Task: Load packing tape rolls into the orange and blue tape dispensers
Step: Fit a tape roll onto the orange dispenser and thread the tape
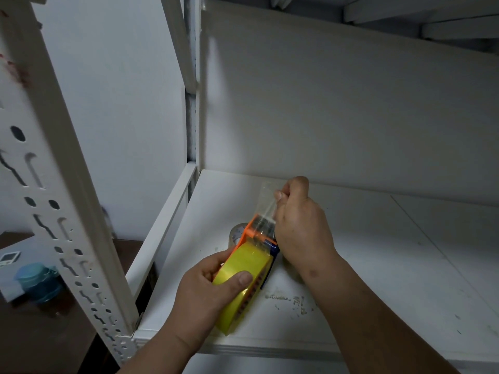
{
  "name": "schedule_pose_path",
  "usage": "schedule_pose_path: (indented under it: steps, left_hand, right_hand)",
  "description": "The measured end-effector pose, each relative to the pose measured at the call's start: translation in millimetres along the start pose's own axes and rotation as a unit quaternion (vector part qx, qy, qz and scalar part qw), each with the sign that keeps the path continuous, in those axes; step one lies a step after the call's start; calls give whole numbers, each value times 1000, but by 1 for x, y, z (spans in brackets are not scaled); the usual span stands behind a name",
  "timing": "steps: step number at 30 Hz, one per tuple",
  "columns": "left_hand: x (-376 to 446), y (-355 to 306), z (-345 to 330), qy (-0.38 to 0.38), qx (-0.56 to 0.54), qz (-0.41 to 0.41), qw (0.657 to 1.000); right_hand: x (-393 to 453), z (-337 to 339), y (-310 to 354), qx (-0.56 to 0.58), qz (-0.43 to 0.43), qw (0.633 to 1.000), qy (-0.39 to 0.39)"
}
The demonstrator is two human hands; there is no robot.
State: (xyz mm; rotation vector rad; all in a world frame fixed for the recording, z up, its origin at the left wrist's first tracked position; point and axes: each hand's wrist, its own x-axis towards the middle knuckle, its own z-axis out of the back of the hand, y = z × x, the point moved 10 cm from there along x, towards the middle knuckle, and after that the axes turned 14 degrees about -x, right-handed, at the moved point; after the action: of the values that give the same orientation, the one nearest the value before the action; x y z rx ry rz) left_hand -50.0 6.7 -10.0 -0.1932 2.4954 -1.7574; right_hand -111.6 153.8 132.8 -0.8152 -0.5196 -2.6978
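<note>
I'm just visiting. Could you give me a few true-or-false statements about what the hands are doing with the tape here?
1. The left hand grips the yellow roll. True.
2. The right hand pinches a clear tape strip. True.
3. The dispenser is green. False: it is orange and blue.
4. A spare roll lies on the shelf. True.
5. Both hands rest flat on the shelf. False: each holds something.

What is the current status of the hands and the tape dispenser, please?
Left hand grips yellow tape roll in orange dispenser. Right hand pinches clear tape end. Spare roll behind; nothing blocking.
</note>
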Motion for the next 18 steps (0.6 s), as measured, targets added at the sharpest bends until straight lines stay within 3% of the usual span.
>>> schedule_pose_path:
  steps: [8,15,18]
  left_hand:
    - [-2,-5,1,6,65,-25,998]
    - [-2,5,-14,167,47,133,976]
    - [-6,6,-15,179,10,121,976]
  right_hand:
    - [-1,11,17,14,23,998,-56]
    - [2,8,28,4,46,998,-43]
    - [0,10,30,11,48,998,-49]
